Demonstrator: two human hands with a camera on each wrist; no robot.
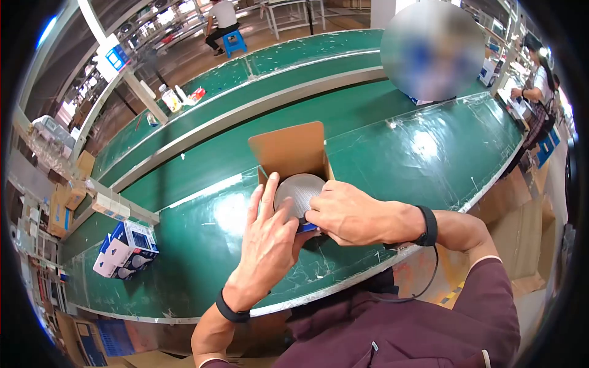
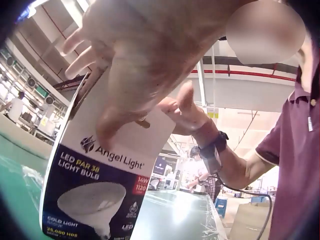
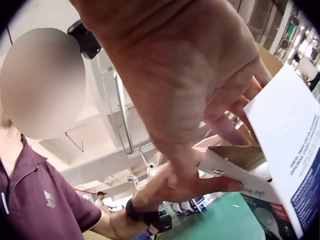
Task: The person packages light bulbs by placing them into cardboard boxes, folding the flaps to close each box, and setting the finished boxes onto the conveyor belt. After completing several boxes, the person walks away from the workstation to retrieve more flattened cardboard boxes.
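Observation:
An upright light bulb box (image 2: pixel 125 167), white and dark blue, stands on the green bench with its brown-lined flap (image 1: pixel 287 149) raised at the back. Inside the opening shows the round, grey textured face of a light bulb (image 1: pixel 299 186). My left hand (image 1: pixel 267 248) holds the box from the left, its thumb on the front panel and some fingers stretched along the side. Curled at the front right of the opening, my right hand (image 1: pixel 353 214) pinches the box's rim beside the bulb. Its fingertips are partly hidden behind the carton in the right wrist view.
More printed bulb boxes (image 1: pixel 129 248) stand together at the left of the green bench (image 1: pixel 392 165). A metal rail (image 1: pixel 239 110) runs along behind. Across it are a bottle (image 1: pixel 170 98) and small items. Other people are at the benches further off.

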